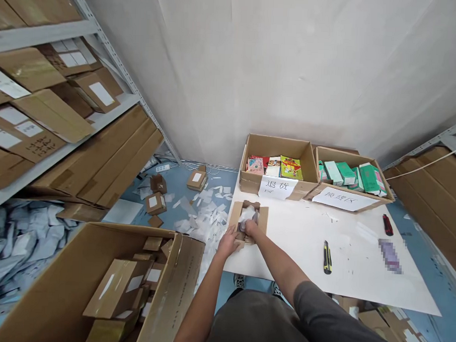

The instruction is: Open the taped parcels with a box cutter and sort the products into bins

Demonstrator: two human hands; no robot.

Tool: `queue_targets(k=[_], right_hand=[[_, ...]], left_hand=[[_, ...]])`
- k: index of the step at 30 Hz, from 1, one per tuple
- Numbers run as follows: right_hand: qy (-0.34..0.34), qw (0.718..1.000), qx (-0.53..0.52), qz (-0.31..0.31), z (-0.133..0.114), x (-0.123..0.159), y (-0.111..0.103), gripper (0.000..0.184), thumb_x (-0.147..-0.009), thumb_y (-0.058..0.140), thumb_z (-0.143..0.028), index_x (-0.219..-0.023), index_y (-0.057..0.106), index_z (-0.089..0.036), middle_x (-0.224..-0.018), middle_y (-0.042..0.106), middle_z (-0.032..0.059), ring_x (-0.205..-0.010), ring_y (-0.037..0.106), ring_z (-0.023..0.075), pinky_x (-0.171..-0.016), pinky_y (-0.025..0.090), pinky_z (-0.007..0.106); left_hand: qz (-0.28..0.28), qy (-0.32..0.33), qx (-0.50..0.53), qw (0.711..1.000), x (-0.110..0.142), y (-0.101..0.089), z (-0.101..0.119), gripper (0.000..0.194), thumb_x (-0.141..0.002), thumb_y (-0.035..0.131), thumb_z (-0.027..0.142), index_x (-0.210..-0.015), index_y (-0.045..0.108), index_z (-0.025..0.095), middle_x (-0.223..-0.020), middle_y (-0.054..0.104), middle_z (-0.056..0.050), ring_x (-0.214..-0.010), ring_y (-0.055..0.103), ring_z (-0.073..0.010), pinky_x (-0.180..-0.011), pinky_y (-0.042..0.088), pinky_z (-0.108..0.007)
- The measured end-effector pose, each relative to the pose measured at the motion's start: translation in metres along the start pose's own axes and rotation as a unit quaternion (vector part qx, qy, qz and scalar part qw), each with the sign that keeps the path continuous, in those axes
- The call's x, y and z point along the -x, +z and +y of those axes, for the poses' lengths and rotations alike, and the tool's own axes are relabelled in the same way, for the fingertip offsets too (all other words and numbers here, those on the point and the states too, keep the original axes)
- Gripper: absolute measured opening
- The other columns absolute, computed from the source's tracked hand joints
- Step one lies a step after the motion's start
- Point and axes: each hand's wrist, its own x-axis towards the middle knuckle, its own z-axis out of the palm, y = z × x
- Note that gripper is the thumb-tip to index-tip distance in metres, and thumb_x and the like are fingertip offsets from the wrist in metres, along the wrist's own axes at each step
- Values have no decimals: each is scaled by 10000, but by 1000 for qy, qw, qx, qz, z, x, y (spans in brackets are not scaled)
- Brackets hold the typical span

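A small opened cardboard box (262, 220) lies near the left edge of the white table, its flaps folded outward. Inside it is a whitish, plastic-wrapped item (248, 212) with a greyish-purple part. My left hand (228, 241) grips the box at its near left corner, by the flap. Reaching down into the box, my right hand (251, 228) is closed at the near end of the wrapped item; its fingertips are partly hidden. To the right, a yellow-and-black utility knife (327, 257) rests on the table.
Behind the box stand cartons of booklets (290, 167) and green boxes (369, 178). A red knife (387, 225) and a blurred purple item (390, 256) lie right. A large carton (186, 270) of parcels stands left, paper scraps (207, 218) cover the floor, and a shelf (117, 110) holds boxes.
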Motion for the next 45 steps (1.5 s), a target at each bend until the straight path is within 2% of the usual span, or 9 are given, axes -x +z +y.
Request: queue_targets(k=[5,10,15,20,26,31,36,40,45], right_hand=[[20,997,66,-27,-4,28,-5,196,-769,710,-189,-960,722,-153,-1276,668,221,-1335,513,380,-1102,431,515],[27,991,123,53,19,88,-18,310,-885,669,-234,-1190,679,-183,-1542,472,171,-1467,366,345,-1188,358,484],[93,989,104,-39,47,123,5,390,-793,798,-224,-1164,678,-244,-1727,173,86,-1498,355,371,-1080,466,446],[107,989,98,-32,50,120,7,152,-926,627,-195,-1022,720,-265,-1710,263,2,-1394,496,311,-1009,506,400],[73,993,88,42,46,130,-44,195,-923,620,-187,-1024,759,-279,-1669,357,-6,-1435,425,319,-1100,447,438],[75,991,67,85,78,167,-110,183,-909,636,-161,-1000,752,-270,-1697,295,-14,-1425,438,301,-1076,474,434],[107,978,47,174,145,233,-182,164,-882,661,-140,-971,746,-248,-1735,168,-9,-1423,437,313,-1088,470,475],[159,959,26,232,226,316,-240,184,-850,695,-141,-989,748,-249,-1740,139,-32,-1472,372,305,-1138,437,470],[293,912,26,285,342,467,-301,189,-845,703,-145,-987,753,-258,-1743,104,-78,-1453,403,306,-1109,465,451]], left_hand=[[41,4,-5,999,1,1,-10,375,-779,799,198,-1145,724,229,-1616,452,-115,-1535,328,-356,-1198,365,-542],[52,71,13,996,-2,3,-26,123,-802,811,261,-883,734,210,-1603,460,-107,-1538,322,-347,-1226,352,-521],[22,115,18,993,-9,8,-32,159,-822,760,190,-978,752,222,-1639,412,-62,-1571,270,-302,-1251,330,-472],[10,77,0,997,-9,2,-16,225,-897,609,134,-1001,766,256,-1614,458,3,-1577,266,-253,-1253,328,-431],[92,83,-3,992,8,-9,29,227,-958,573,212,-997,776,304,-1596,487,22,-1567,293,-256,-1241,368,-438],[114,139,1,984,10,0,103,188,-953,617,247,-1009,788,301,-1600,484,-7,-1560,304,-308,-1257,341,-497],[103,210,-21,972,4,43,213,174,-957,633,303,-1044,784,301,-1588,501,-16,-1559,306,-314,-1245,350,-536],[97,291,-20,952,1,118,319,147,-954,639,329,-1000,777,305,-1579,508,1,-1559,306,-298,-1246,346,-527],[-5,398,-19,917,21,248,475,127,-931,665,299,-978,783,305,-1587,497,3,-1555,308,-309,-1241,341,-525]])
